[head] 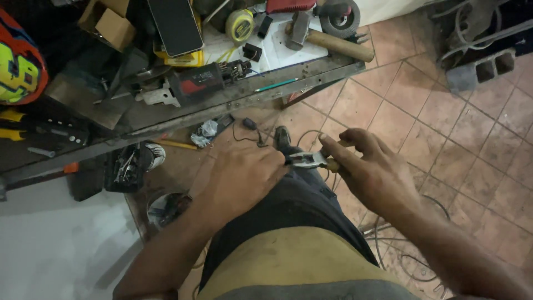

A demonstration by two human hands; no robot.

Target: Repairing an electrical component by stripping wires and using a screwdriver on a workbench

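Head view: pliers lie roughly horizontal over the person's thigh, long axis left to right, metal nose pointing left toward the left hand, handles running right into the right hand. Right hand wraps the handles, index finger extended along the top, wrist angled in from lower right. Left hand is curled into a fist touching the nose; whatever it pinches is hidden. Cluttered workbench sits above both hands.
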